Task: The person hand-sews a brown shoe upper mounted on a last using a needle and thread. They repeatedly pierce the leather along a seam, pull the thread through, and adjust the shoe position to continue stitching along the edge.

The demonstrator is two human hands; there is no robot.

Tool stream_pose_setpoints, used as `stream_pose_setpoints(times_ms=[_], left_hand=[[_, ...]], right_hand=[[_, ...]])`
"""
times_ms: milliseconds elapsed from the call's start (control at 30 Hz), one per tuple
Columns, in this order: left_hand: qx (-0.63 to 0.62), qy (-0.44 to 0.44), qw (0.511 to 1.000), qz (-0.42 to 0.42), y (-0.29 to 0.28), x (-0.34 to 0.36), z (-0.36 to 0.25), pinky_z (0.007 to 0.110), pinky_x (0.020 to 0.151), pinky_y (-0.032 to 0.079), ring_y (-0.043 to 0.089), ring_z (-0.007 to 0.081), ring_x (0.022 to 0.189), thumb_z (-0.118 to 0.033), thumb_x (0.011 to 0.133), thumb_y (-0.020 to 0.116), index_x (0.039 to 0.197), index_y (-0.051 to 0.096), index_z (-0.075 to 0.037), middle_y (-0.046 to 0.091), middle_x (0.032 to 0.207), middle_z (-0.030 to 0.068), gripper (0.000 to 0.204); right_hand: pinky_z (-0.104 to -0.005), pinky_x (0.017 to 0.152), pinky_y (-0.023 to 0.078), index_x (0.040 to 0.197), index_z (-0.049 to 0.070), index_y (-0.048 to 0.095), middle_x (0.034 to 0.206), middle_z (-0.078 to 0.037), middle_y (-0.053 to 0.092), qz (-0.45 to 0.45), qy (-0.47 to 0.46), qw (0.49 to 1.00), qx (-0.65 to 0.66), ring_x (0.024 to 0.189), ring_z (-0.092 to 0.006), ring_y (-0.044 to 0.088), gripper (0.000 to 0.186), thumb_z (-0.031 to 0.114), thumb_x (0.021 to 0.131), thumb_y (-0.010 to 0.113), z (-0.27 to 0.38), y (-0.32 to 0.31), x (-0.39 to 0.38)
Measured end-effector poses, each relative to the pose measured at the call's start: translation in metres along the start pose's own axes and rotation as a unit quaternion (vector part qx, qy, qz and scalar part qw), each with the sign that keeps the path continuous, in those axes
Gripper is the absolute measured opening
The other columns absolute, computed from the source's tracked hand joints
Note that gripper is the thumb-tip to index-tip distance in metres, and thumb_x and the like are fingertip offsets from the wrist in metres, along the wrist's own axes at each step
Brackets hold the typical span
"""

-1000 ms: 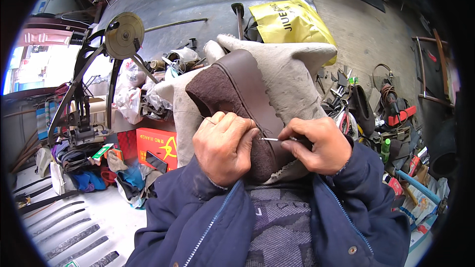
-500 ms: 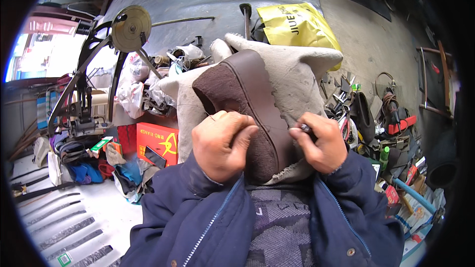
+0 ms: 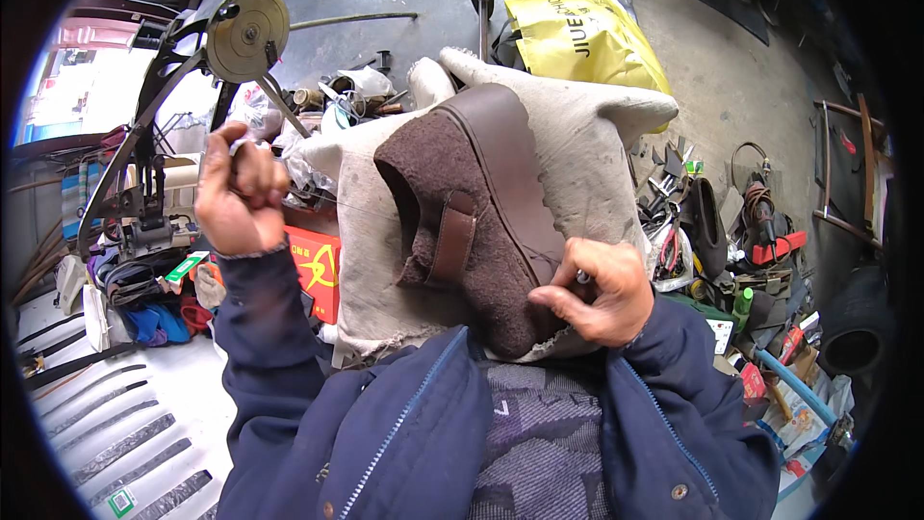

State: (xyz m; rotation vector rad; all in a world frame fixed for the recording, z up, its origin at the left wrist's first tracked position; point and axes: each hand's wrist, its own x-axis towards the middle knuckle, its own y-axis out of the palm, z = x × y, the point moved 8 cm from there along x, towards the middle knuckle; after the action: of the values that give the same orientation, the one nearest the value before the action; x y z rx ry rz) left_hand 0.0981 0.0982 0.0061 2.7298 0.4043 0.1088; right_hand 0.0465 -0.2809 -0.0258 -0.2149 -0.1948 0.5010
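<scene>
A brown felt shoe with a leather strap lies on its side on a pale cloth over my lap, its smooth brown sole turned to the right. My left hand is raised left of the shoe, its fingers curled on a thin thread that stretches toward the shoe. At the sole's lower edge, my right hand is closed around an awl; only its metal-capped end shows, and its point is hidden. The right thumb presses close to the felt by the seam.
A hand-cranked sewing machine with a round wheel stands at the left. Below it are a red box and folded cloths. A yellow bag lies beyond the cloth. Tools and a dark boot crowd the right side.
My left hand has swung up and left from the shoe, drawing the thread out. The right hand has moved slightly left and down onto the shoe's edge. The strap is now uncovered.
</scene>
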Motion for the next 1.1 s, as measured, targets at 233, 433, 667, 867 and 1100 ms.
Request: stream_pose_setpoints(times_ms=[233, 433, 667, 867, 1100], left_hand=[[-0.042, -0.003, 0.999, -0.027, -0.077, 0.043, -0.033, 0.03, 0.05, 0.026, 0.021, 0.0096, 0.048, -0.027, 0.113, 0.048, 0.115, 0.068, 0.001, 0.024, 0.057, -0.0051, 0.034], [0.02, -0.021, 0.994, -0.109, -0.14, 0.037, -0.037, 0.03, 0.047, 0.024, 0.019, 0.0092, 0.045, -0.025, 0.113, 0.048, 0.112, 0.067, 0.005, 0.021, 0.054, -0.0057, 0.037], [0.023, -0.168, 0.982, -0.083, -0.176, 0.026, 0.029, 0.031, 0.047, 0.029, 0.023, 0.01, 0.043, -0.027, 0.111, 0.051, 0.108, 0.069, 0.0, 0.024, 0.052, -0.0051, 0.033], [0.421, -0.256, 0.858, -0.144, -0.171, 0.005, -0.024, 0.032, 0.054, 0.056, 0.077, 0.0268, 0.08, -0.053, 0.105, 0.057, 0.113, 0.061, -0.007, 0.069, 0.112, 0.0147, 0.047], [0.225, -0.094, 0.964, 0.107, 0.031, -0.06, -0.003, 0.051, 0.103, 0.058, 0.067, 0.0449, 0.122, -0.019, 0.106, 0.057, 0.139, 0.044, -0.002, 0.063, 0.135, 0.0279, 0.039]], right_hand=[[-0.0345, 0.046, 0.042, 0.07, 0.008, 0.055, 0.063, -0.005, 0.058, -0.049, -0.043, 0.993, -0.096, 0.05, -0.024, 0.058, 0.035, 0.005, 0.075, 0.089, 0.005, 0.01, -0.008], [-0.0349, 0.046, 0.043, 0.069, 0.009, 0.05, 0.059, -0.003, 0.052, -0.086, -0.07, 0.985, -0.132, 0.048, -0.0245, 0.056, 0.035, -0.003, 0.072, 0.084, 0.006, 0.016, -0.011], [-0.0345, 0.046, 0.043, 0.069, 0.009, 0.051, 0.06, -0.004, 0.054, -0.092, -0.069, 0.986, -0.121, 0.048, -0.024, 0.057, 0.035, -0.002, 0.073, 0.084, 0.003, 0.012, -0.013], [-0.0331, 0.046, 0.043, 0.071, 0.008, 0.056, 0.061, -0.005, 0.055, -0.093, -0.028, 0.994, -0.047, 0.048, -0.0226, 0.058, 0.031, 0.001, 0.077, 0.085, -0.001, 0.007, -0.014], [-0.0288, 0.047, 0.043, 0.073, 0.005, 0.058, 0.061, -0.004, 0.059, -0.106, 0.066, 0.991, 0.051, 0.049, -0.0103, 0.057, 0.028, 0.006, 0.086, 0.083, -0.016, 0.001, -0.02]])
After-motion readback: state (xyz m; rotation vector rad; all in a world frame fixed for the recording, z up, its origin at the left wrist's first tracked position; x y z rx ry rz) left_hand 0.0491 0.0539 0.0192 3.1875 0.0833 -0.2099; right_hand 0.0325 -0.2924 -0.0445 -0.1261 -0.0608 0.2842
